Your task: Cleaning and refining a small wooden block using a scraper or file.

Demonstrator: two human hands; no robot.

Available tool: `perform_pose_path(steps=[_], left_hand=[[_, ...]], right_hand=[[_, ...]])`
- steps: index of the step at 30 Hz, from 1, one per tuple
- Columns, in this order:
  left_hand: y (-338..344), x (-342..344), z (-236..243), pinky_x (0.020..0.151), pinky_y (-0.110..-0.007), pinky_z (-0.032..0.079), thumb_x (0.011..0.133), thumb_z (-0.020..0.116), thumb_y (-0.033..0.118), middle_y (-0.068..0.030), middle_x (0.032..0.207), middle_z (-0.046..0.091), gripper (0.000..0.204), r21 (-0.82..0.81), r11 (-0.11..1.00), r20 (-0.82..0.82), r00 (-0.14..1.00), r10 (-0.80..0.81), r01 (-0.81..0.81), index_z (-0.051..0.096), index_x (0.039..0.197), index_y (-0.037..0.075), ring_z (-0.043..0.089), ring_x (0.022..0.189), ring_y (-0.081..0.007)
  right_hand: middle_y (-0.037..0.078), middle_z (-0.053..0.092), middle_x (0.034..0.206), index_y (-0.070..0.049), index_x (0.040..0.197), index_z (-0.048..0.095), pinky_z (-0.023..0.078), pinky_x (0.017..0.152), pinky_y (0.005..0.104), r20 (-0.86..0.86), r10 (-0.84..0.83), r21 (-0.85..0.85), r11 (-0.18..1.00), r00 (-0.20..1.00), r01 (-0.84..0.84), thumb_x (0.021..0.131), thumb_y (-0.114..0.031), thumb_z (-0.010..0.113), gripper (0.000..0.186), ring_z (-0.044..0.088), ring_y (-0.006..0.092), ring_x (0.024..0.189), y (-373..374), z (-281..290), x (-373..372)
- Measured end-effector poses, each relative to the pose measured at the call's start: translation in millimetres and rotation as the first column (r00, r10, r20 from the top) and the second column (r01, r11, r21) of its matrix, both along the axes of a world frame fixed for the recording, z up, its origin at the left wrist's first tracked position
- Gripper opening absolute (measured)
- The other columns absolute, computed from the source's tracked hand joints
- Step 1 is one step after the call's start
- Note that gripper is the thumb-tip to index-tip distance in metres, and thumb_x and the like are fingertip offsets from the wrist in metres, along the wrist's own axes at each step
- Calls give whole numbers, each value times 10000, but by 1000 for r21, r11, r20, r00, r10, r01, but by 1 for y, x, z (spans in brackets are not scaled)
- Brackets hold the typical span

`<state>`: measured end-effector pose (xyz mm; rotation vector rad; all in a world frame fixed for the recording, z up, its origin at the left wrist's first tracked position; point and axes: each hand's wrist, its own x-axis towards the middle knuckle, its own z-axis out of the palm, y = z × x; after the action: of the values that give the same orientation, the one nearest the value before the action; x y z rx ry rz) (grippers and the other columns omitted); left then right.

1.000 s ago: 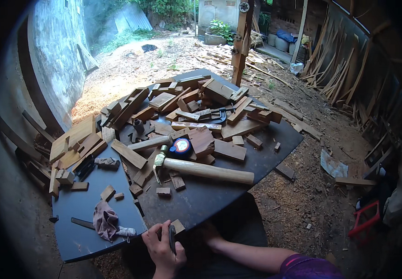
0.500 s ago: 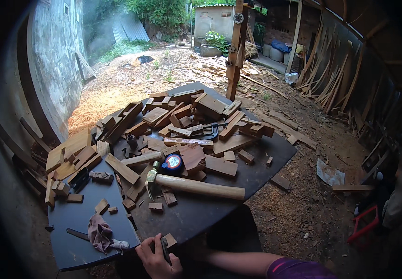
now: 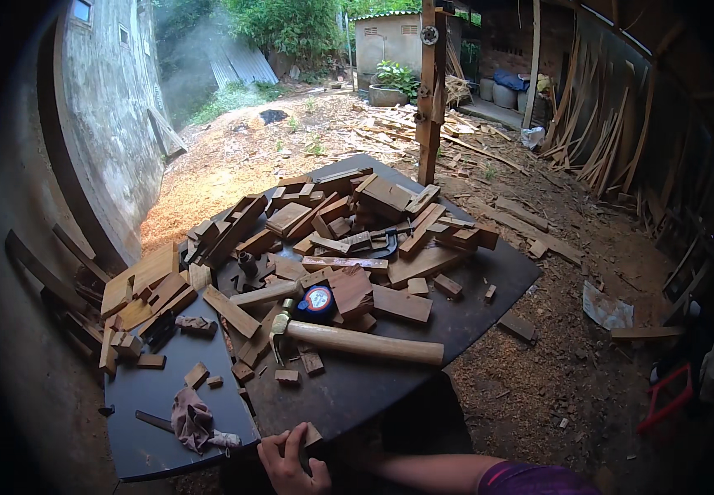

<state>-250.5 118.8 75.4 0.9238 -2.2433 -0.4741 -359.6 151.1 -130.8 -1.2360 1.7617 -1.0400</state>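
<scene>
At the table's near edge, my left hand is closed around a small wooden block, whose pale end sticks out beyond the fingers. My right forearm reaches in from the lower right in a purple sleeve; its hand is lost in shadow below the edge, so its fingers are hidden. Beyond my left hand lies a claw hammer with a wooden handle. A blue tape measure sits behind the hammer head. To the left rests a crumpled mauve cloth beside a dark flat strip.
Wooden offcuts are heaped over the dark table, with a clamp among them. A wooden post rises behind the table. Sawdust and scraps cover the ground; a red plastic frame stands at right.
The whole view has shifted, so the scene sits slightly right and lower. My left hand has turned a little, and the dark flat piece beside the block no longer shows.
</scene>
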Motion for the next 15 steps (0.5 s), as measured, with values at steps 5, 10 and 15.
perform_pose_path(steps=[5,10,15], left_hand=[[6,-16,17,877,-400,425,696,571,147,-154,975,441,486,94,991,75,993,93,-100,621,1165,25,497,930,-316],[12,-21,19,877,-399,413,759,616,113,-148,992,443,447,96,984,83,986,143,-151,604,1199,38,503,958,-311],[12,-23,17,951,-435,331,793,659,136,-128,1031,480,434,-19,982,232,954,189,-190,608,1217,57,510,1011,-278]], right_hand=[[180,565,1276,-29,1289,525,371,1056,441,283,41,-71,997,958,-22,967,-210,464,374,529,327,1218,-1,9,-2],[173,518,1339,-30,1370,451,349,1077,426,215,186,-128,979,959,-162,967,-217,482,446,476,328,1287,12,91,-22],[173,515,1343,-32,1372,449,349,1078,426,143,103,-170,982,984,-78,965,-220,487,450,471,326,1292,11,83,-19]])
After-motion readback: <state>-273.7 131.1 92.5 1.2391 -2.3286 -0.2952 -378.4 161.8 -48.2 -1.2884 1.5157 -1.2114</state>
